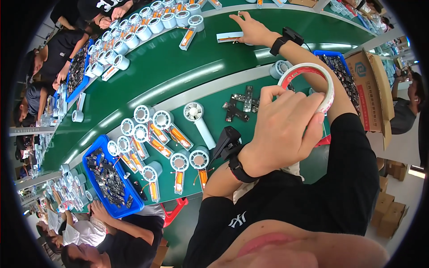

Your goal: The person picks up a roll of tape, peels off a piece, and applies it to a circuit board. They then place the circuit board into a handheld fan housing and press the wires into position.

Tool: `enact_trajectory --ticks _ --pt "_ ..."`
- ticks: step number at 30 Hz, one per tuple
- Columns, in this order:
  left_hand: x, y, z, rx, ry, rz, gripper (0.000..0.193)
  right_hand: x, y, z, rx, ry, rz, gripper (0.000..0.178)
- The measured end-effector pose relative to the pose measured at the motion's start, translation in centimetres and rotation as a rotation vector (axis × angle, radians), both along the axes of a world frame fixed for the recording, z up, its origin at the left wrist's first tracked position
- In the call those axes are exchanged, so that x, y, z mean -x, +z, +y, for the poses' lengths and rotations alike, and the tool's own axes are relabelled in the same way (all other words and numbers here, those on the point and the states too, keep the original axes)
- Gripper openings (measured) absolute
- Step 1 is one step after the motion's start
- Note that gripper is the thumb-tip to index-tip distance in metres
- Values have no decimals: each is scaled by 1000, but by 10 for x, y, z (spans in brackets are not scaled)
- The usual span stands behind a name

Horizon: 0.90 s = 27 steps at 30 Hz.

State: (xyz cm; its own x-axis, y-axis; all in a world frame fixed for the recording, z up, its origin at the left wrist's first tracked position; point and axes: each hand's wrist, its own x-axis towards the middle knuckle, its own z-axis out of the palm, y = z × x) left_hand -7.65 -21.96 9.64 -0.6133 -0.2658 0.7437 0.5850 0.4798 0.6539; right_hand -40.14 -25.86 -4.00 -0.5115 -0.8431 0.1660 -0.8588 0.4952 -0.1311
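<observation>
Nearest, held a tape roll [308, 85] up above the green tabletop [178, 76] in the left hand [281, 134], fingers [313, 129] clenched over its near rim. Looked white with red print around the outer face, with a wide open core and a thin winding. Hung well clear of everything below, tilted toward the camera.

Judged the step as readying tape while reaching for a part. Next called for finding the loose end and peeling it free, most likely needing the second hand back at the roll.

Further out, passed over small dark circuit boards [241, 105] and white handheld fans [196, 116] lying on the tabletop.

Farthest, stretched the right hand [250, 29] out to a flat white handle shell [230, 37], touching it or just beside it; could not tell whether grasping or released
</observation>
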Motion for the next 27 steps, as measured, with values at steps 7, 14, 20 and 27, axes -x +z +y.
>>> enact_trajectory --ticks 7,14,20,27 --pt "-1 -4 6 -38 -20 48 21 13 13 2 -252 28 -66 94" --pt "-1 -1 11 -57 -75 15 22 20 32 -11 -232 144 -111 69" --pt "-1 -2 22 -52 -71 72 23 6 9 -17 198 120 -38 57" --pt "-4 -5 22 -62 -60 76 23 -26 16 -35 430 205 -164 40"
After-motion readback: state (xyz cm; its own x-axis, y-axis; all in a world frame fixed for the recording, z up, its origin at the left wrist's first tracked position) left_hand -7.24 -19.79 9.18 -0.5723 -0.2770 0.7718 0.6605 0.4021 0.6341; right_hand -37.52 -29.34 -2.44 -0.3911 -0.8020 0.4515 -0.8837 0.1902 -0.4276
